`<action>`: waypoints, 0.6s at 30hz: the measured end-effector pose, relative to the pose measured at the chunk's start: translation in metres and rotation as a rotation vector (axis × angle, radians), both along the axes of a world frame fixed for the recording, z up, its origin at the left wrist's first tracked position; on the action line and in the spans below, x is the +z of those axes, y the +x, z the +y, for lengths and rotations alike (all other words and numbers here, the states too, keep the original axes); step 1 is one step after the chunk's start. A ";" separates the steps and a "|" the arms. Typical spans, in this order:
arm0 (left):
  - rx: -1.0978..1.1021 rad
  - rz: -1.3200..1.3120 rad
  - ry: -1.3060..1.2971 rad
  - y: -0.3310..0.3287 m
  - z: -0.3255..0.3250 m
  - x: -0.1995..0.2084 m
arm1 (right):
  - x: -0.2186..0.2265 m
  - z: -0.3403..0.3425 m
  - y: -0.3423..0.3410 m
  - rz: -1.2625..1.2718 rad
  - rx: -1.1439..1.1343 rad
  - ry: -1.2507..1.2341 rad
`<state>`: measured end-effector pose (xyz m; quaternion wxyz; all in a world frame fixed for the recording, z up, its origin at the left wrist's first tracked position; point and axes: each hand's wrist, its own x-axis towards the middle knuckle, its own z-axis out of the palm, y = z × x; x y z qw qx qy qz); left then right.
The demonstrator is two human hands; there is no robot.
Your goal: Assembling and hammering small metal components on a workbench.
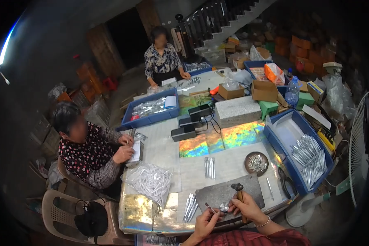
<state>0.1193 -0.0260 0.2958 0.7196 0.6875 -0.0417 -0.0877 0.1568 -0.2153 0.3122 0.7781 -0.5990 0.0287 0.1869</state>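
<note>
My right hand grips the wooden handle of a small hammer, whose dark head rests on a grey stone slab. My left hand pinches a thin metal piece at the slab's near edge, right beside a small shiny round part. A few silver sticks lie just left of the slab. More silver sticks lie beyond it. A round dish holds small metal bits.
A blue tray at right holds bagged silver sticks. A pile of clear bags lies at left. One person sits at the table's left, another at the far end. Pliers, boxes, a stone block and a fan surround the table.
</note>
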 end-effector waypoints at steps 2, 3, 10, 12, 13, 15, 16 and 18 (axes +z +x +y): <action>0.041 -0.005 -0.074 0.001 0.000 -0.002 | -0.002 0.001 0.010 -0.016 0.015 -0.006; 0.055 -0.003 -0.089 -0.001 -0.001 -0.002 | -0.005 0.000 0.004 -0.002 0.038 -0.022; 0.058 -0.104 -0.003 0.000 0.004 -0.004 | -0.004 0.008 0.004 -0.029 -0.034 -0.017; 0.056 -0.180 0.059 0.005 0.004 -0.005 | -0.007 0.009 0.006 -0.045 -0.070 -0.042; 0.067 -0.202 0.112 0.006 0.004 -0.008 | -0.011 0.008 0.006 -0.077 -0.082 -0.069; 0.102 -0.280 0.216 0.007 0.003 -0.014 | -0.007 0.010 0.004 -0.084 -0.096 -0.070; 0.108 -0.324 0.206 0.007 0.003 -0.014 | -0.007 0.011 0.004 -0.109 -0.076 -0.080; 0.102 -0.322 0.184 0.005 0.005 -0.008 | -0.009 0.013 0.005 -0.160 -0.081 -0.106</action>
